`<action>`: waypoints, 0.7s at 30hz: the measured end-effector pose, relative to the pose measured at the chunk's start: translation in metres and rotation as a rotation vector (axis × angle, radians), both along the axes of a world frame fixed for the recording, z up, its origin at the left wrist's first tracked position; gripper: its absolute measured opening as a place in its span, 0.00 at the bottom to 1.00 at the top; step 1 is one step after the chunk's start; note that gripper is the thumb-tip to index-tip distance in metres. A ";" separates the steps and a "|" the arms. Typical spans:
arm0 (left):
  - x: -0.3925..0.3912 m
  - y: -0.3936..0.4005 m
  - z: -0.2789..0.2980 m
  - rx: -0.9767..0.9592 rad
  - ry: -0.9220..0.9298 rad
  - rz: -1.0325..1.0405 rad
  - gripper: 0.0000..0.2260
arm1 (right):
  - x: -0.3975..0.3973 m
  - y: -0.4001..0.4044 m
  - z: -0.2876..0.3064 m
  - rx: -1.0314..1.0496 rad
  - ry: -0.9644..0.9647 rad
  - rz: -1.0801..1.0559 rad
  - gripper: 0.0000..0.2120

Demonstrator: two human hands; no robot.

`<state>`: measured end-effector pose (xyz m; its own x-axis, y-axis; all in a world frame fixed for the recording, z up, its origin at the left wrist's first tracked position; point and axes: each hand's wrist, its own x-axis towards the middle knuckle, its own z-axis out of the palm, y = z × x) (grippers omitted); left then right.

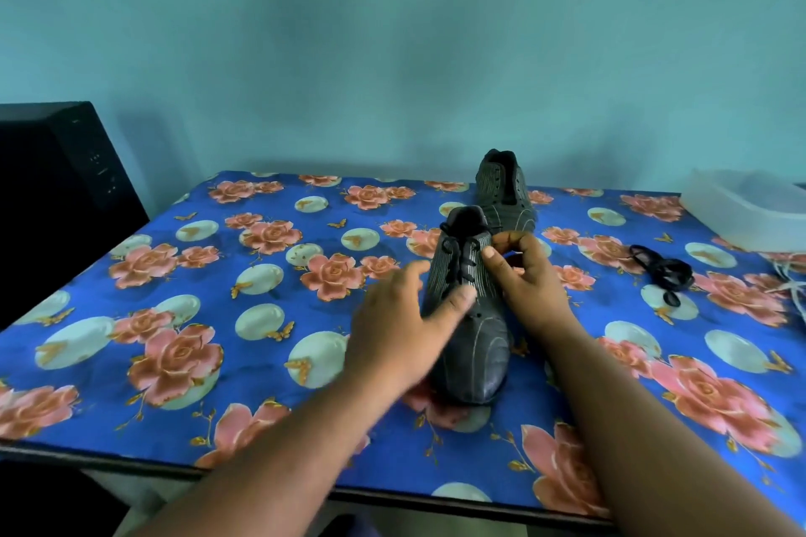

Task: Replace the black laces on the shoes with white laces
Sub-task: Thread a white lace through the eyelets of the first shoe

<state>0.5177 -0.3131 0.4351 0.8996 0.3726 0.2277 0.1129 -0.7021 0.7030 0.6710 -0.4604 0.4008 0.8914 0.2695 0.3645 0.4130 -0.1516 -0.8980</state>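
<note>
The near shoe (469, 318) is dark grey with fine pale stripes along its sides and a smooth rounded toe. It stands upright on its sole, toe toward the person, and black laces (458, 259) are threaded through its eyelets. The far shoe (503, 192) is of the same kind, stands just behind the near one, toe also toward the person, and shows bare eyelets with no lace. A loose black lace (665, 273) lies in a tangled heap well to the right. White laces (791, 290) show at the right edge, mostly cut off.
</note>
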 end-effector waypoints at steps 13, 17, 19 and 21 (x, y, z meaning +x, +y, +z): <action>0.098 0.048 -0.011 -0.365 -0.295 -0.290 0.04 | -0.014 0.004 0.021 -0.119 -0.273 -0.082 0.09; 0.096 0.040 -0.010 -0.542 -0.300 -0.308 0.06 | -0.013 0.010 0.024 -0.095 -0.233 -0.053 0.02; 0.096 0.037 -0.008 -0.692 -0.292 -0.315 0.06 | -0.014 0.009 0.025 0.005 -0.067 0.034 0.04; 0.095 0.039 -0.008 -0.840 -0.273 -0.326 0.05 | -0.017 0.008 0.029 0.148 0.112 0.131 0.06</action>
<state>0.6131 -0.2741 0.4275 0.9437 0.2496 0.2169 -0.2430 0.0787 0.9668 0.6536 -0.4521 0.4299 0.8893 0.3369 0.3093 0.3170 0.0335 -0.9478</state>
